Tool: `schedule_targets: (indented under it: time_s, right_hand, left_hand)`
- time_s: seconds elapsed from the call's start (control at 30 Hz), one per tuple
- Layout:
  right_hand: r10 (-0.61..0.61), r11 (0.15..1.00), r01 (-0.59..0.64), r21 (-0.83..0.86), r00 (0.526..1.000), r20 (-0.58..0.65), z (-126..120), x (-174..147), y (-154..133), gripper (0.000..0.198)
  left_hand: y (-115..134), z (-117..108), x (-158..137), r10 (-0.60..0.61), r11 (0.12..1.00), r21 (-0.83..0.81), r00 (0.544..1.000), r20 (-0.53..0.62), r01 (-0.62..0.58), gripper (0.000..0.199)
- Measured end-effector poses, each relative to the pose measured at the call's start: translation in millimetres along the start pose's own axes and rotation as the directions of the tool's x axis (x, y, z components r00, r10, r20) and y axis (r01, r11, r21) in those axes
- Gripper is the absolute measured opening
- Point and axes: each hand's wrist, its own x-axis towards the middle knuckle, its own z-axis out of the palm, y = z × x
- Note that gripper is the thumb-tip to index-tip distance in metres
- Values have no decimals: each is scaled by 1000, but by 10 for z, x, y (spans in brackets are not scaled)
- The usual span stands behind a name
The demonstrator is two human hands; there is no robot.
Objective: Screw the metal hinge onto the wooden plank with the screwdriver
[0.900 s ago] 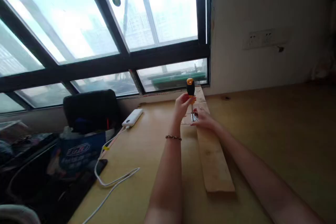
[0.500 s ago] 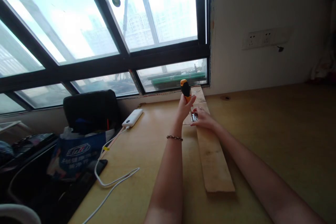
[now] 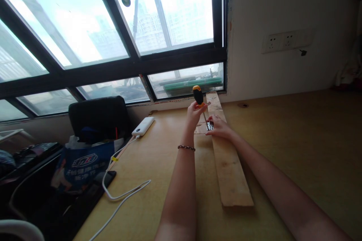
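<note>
My left hand (image 3: 195, 114) is closed around the lower handle of a black and orange screwdriver (image 3: 198, 95). Its shaft slants down to a small shiny metal piece (image 3: 209, 125), perhaps a hinge or bracket, on a long wooden board (image 3: 230, 169). With fingertips and thumb, my right hand (image 3: 220, 127) grips the edges of that metal piece against the board. A short wooden piece (image 3: 200, 128) sticks out to the left from under the board's side. Whether the screwdriver tip sits in a screw is too small to tell.
A white power bank (image 3: 143, 126) with a white cable (image 3: 127, 194) lies on the table to the left. Beyond the table's left edge are a black chair (image 3: 97, 116) and a blue bag (image 3: 85, 165). Window and wall (image 3: 254, 71) bound the far side.
My left hand has shifted slightly left and its grip on the screwdriver looks different, baring more of the shaft. The right hand has stayed on the metal piece.
</note>
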Motion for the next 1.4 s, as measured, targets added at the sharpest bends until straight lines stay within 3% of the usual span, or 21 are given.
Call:
schedule_targets:
  time_s: [0.33,0.53,0.7,0.9,1.2,1.4]
  right_hand:
    - [14,1000,-14,8,1000,-8,10,9,9,64]
    - [26,1000,-26,16,1000,7,17,15,23,64]
    - [22,999,-23,27,1000,9,12,9,17,63]
    - [18,999,-19,36,1000,13,-10,-6,-19,62]
    - [11,1000,-11,28,1000,13,-21,-7,-43,64]
    - [-3,1000,3,26,1000,6,-11,-10,-29,63]
  left_hand:
    - [9,34,6,-9,999,-32,999,51,11,27]
    - [-59,109,26,-51,997,62,998,-24,53,20]
    - [-85,122,41,14,992,124,998,-67,-6,33]
    - [-56,48,42,-33,995,90,996,-88,41,35]
    - [0,-6,-4,24,993,121,986,-165,-4,32]
    - [97,29,-16,-25,999,27,984,-175,30,34]
